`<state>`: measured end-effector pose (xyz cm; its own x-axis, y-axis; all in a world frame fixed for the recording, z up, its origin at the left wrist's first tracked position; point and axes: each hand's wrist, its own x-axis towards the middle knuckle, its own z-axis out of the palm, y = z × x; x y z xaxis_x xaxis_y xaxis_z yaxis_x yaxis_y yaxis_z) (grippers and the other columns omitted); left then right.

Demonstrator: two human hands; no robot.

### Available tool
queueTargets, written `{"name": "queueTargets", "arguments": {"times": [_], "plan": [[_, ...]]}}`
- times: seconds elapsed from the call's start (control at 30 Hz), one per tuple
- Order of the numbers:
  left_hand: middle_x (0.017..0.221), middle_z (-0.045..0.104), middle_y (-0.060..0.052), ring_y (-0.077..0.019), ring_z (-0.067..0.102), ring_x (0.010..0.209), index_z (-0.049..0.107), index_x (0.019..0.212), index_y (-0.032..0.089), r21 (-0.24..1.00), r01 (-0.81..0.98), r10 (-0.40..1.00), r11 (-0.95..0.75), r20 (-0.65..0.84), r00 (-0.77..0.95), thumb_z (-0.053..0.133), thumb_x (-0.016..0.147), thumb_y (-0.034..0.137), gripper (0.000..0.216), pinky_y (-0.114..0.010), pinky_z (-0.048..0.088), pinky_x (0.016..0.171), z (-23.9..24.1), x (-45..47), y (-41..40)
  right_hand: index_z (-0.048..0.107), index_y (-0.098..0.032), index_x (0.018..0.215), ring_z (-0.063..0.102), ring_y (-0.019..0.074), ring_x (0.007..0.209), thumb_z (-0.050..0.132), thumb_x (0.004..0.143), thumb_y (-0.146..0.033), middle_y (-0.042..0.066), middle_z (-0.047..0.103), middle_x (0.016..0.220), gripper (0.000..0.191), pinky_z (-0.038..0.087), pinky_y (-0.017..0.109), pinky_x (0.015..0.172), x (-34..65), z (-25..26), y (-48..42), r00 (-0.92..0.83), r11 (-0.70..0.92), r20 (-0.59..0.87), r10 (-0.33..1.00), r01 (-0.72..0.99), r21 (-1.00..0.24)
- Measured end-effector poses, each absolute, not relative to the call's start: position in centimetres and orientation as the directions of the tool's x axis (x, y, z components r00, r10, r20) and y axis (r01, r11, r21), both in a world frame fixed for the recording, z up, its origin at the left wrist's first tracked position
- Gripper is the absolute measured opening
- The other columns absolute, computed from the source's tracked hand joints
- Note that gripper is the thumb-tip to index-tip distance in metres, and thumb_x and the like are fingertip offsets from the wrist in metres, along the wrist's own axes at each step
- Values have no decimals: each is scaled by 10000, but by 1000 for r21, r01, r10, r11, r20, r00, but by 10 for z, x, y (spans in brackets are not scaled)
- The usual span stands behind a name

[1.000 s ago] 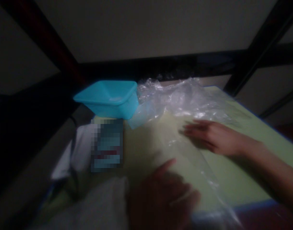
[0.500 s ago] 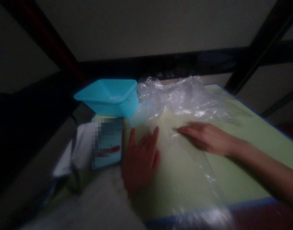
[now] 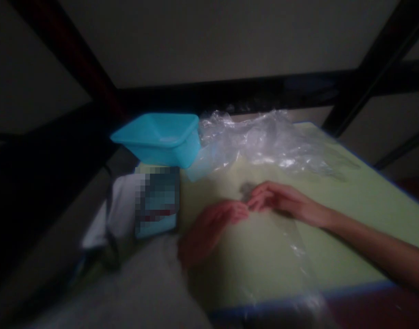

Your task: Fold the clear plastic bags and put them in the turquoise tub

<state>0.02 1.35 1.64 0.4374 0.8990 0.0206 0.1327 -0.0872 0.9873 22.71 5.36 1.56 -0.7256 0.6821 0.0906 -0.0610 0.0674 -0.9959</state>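
My left hand [image 3: 212, 226] and my right hand [image 3: 281, 198] meet fingertip to fingertip above the middle of the table [image 3: 360, 237]. My right fingers are closed, apparently pinching an edge of the thin clear plastic [image 3: 300, 251] that lies under the hands and runs to the front edge. The left fingers are bent together against the right fingertips; what is between them is too small and blurred to name. A small greyish patch [image 3: 246, 188] shows just beyond the fingertips. Behind the hands lies a crumpled heap of clear plastic bags [image 3: 264, 141].
A turquoise plastic basin [image 3: 182, 153] stands at the back left. In front of it lies a phone [image 3: 163, 196], partly pixelated, beside a white cloth or paper [image 3: 122, 205] with a dark strap [image 3: 109, 228]. A dark frame bar [image 3: 230, 93] runs behind the table.
My left hand has swung right from spread, pointing fingers to bent fingers meeting the right hand. My right hand has stayed nearly in place, its fingers curling more.
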Motion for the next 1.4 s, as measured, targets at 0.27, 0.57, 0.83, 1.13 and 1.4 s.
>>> {"name": "queueTargets", "arguments": {"times": [0.27, 0.57, 0.83, 1.13, 1.4], "plan": [[967, 726, -93, -224, 686, 946, 636, 975, 142, 996, 93, 893, -20, -24, 449, 494, 884, 430, 333, -386, 541, 866, 11, -1, 17, 581, -125, 944, 632, 137, 804, 525, 865, -153, 67, 665, 881, 102, 515, 311, 757, 230, 20, 56, -795, -9, 89, 600, -119, -993], [971, 725, -71, -211, 684, 932, 646, 964, 157, 979, 173, 869, -105, 6, 495, 433, 913, 387, 318, -360, 544, 840, 13, -1, 18, 596, -125, 908, 597, 125, 738, 514, 911, -263, 55, 635, 846, 161, 505, 297, 706, 232, 18, 59, -843, 93, 84, 531, -40, -995], [995, 722, -57, -217, 683, 963, 657, 969, 138, 982, 158, 865, -99, 7, 502, 396, 930, 370, 351, -352, 542, 865, 9, 0, 18, 597, -138, 898, 606, 123, 708, 502, 881, -183, 49, 652, 824, 107, 499, 258, 631, 232, 20, 55, -834, 340, 157, 528, 39, -940], [1044, 704, -130, -242, 669, 1004, 631, 991, 113, 999, 48, 916, 16, -34, 400, 531, 867, 386, 316, -404, 516, 929, 7, -2, 19, 291, -62, 1446, 308, 263, 1373, 592, 839, -412, 179, 349, 1474, 762, 251, 450, 1138, 259, 38, -12, -956, 905, 38, 292, 263, -334], [1015, 712, -104, -233, 675, 978, 640, 961, 124, 995, 37, 918, 91, -98, 384, 530, 854, 373, 292, -378, 514, 916, 8, -1, 20, 228, -102, 1469, 226, 167, 1403, 498, 879, -164, 85, 284, 1511, 651, 120, 359, 1178, 274, 14, -35, -933, 932, 71, 354, 345, -109]]}}
